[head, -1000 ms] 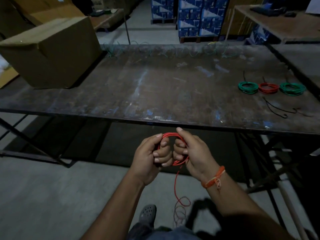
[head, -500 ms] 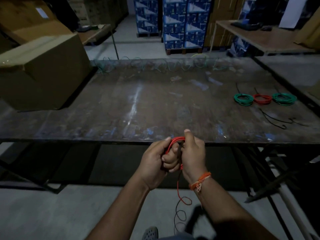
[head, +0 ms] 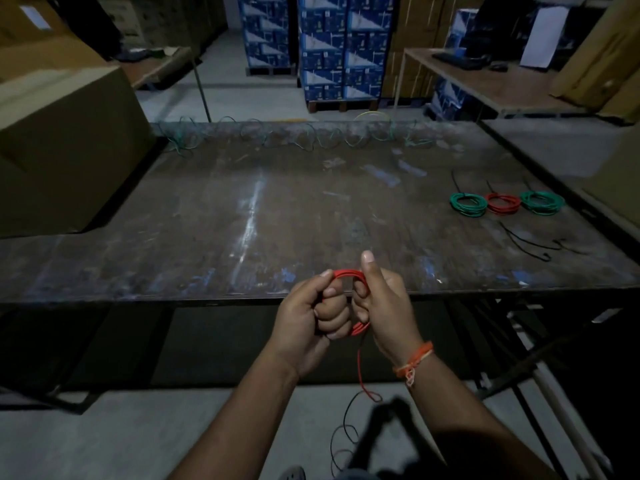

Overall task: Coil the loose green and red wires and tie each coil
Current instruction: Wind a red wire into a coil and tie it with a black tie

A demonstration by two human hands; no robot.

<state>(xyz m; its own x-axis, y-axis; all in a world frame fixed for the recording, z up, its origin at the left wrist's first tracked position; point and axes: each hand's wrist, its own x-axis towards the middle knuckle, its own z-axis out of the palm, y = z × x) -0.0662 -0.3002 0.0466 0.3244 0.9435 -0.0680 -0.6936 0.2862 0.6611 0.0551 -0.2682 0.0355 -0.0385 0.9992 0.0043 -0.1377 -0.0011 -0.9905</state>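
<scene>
Risk first: the small red wire coil (head: 347,274) is half wound, with a long loose tail (head: 361,370) hanging to the floor in slack loops. If I ease either grip, I judge the turns could spring apart; the tail could also snag near my foot or kink as it feeds.

Coil sits just off the near edge of the dark scuffed metal worktop (head: 277,209), between both hands. Left hand (head: 310,315) fingers curled tight around the coil's left side. Right hand (head: 382,306) wraps the right side, thumb raised straight. Three finished coils, green (head: 467,204), red (head: 503,203), green (head: 542,202), lie well apart at far right; loose green wire (head: 294,136) runs along the far edge.
</scene>
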